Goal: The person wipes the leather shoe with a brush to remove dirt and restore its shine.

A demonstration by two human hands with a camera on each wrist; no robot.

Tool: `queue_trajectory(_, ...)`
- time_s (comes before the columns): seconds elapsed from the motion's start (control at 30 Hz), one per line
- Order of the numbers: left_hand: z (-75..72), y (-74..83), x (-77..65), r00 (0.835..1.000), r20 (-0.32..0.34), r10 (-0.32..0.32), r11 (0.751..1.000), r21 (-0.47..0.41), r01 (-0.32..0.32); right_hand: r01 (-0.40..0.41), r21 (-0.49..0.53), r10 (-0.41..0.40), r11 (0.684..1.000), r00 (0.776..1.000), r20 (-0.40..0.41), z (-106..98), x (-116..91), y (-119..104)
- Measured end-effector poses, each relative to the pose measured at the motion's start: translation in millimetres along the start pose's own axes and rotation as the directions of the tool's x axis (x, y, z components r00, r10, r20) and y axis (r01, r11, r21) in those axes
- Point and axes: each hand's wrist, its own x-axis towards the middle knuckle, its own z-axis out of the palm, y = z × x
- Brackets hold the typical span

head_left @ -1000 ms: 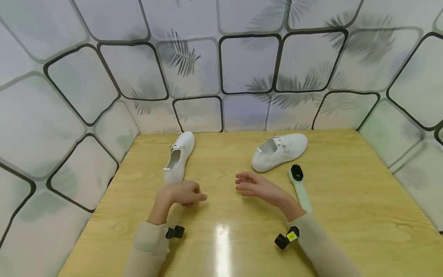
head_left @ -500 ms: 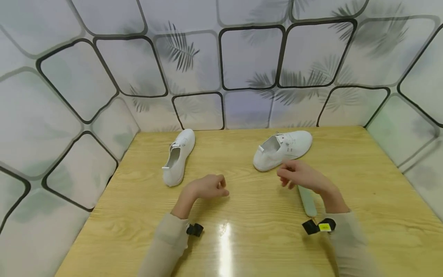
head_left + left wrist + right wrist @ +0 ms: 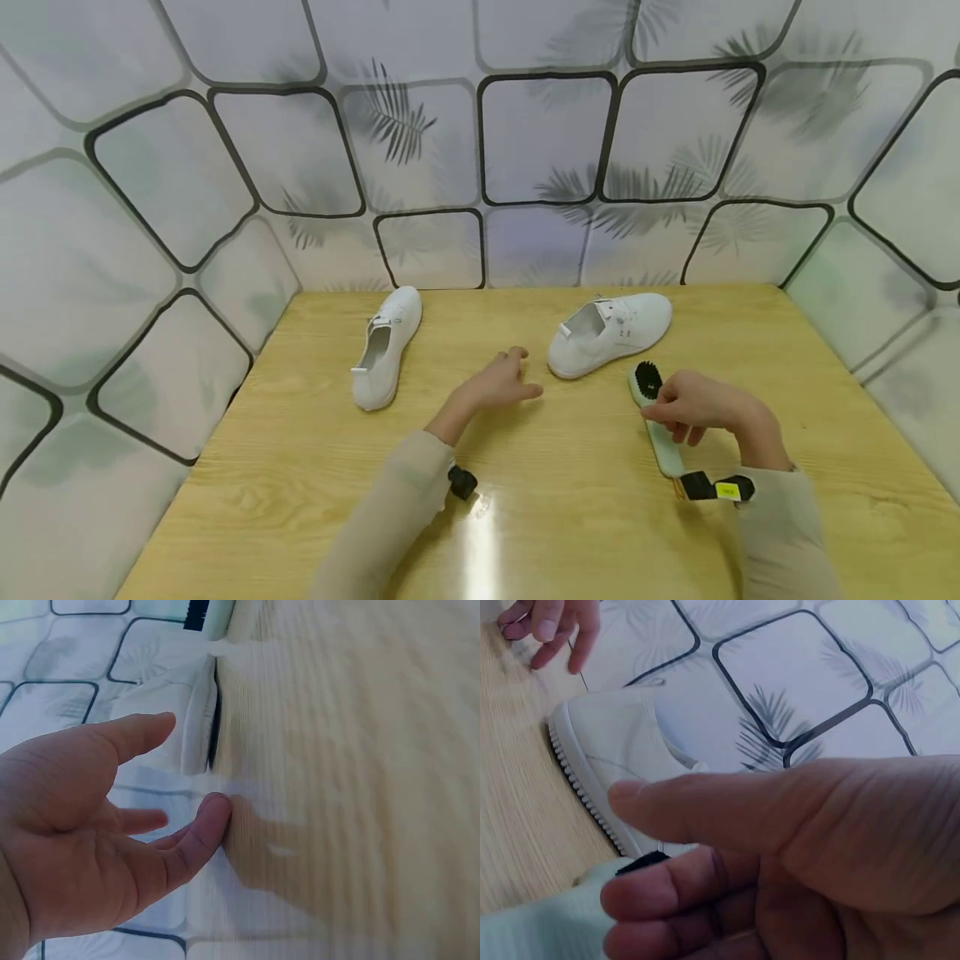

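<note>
A mint-green brush (image 3: 666,450) with black bristles lies bristles-up on the wooden table. My right hand (image 3: 708,404) hovers over its handle, fingers loosely curled and thumb apart from them. In the right wrist view the brush (image 3: 544,926) shows beyond the fingertips, and nothing is gripped. My left hand (image 3: 491,386) reaches low over the table with its fingers spread, short of the heel of the right-hand white shoe (image 3: 633,329). That shoe (image 3: 196,720) appears past the thumb in the left wrist view. Another white shoe (image 3: 393,358) stands farther left, toe toward the back.
Patterned wall panels (image 3: 543,137) with black outlines and leaf prints enclose the table's back and sides. The wooden tabletop (image 3: 300,467) reflects a bright streak of light near the front middle.
My left hand has moved right and forward from beside the left shoe toward the right one, its fingers spreading. My right hand has shifted right, over the brush handle. Shoes and brush stay put.
</note>
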Motion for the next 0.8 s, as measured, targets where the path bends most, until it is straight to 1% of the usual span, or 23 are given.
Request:
queue_trajectory(0.13, 10.0, 9.3, 17.2, 0.999, -0.022, -0.049, 0.998, -0.049, 0.048, -0.057, -0.033, 0.057, 0.998, 0.998, -0.018, 2, -3, 5)
queue_trajectory(0.27, 16.6, 19.5, 30.7, 0.996, -0.064, -0.064, 0.995, -0.075, 0.059, -0.088, -0.063, 0.086, 0.994, 0.996, -0.037, 0, -1, 5)
queue_trajectory(0.33, 19.1, 25.1, 35.9, 0.994, -0.090, -0.058, 0.997, -0.060, 0.052, -0.100, -0.076, 0.097, 0.992, 0.994, -0.043, -1, 0, 5)
queue_trajectory(0.37, 20.5, 27.9, 38.6, 0.993, -0.103, -0.057, 0.998, -0.039, 0.054, -0.114, -0.082, 0.110, 0.990, 0.993, -0.044, -2, 1, 4)
queue_trajectory(0.47, 24.8, 35.2, 47.2, 0.988, -0.134, -0.075, 0.996, 0.034, 0.080, -0.141, -0.111, 0.136, 0.984, 0.989, -0.050, -3, 1, 4)
queue_trajectory(0.53, 27.6, 40.1, 52.2, 0.982, -0.164, -0.095, 0.991, 0.075, 0.109, -0.167, -0.134, 0.160, 0.977, 0.985, -0.063, -4, 2, 5)
queue_trajectory(0.6, 31.8, 44.2, 56.3, 0.973, -0.198, -0.121, 0.987, 0.085, 0.140, -0.181, -0.144, 0.172, 0.973, 0.982, -0.072, -2, 3, 5)
queue_trajectory(0.7, 41.2, 49.5, 58.1, 0.955, -0.252, -0.155, 0.983, 0.056, 0.174, -0.208, -0.148, 0.198, 0.967, 0.977, -0.080, 3, 5, 6)
queue_trajectory(0.8, 51.8, 49.3, 57.8, 0.940, -0.295, -0.170, 0.981, 0.043, 0.191, -0.221, -0.147, 0.211, 0.964, 0.974, -0.076, 10, 6, 7)
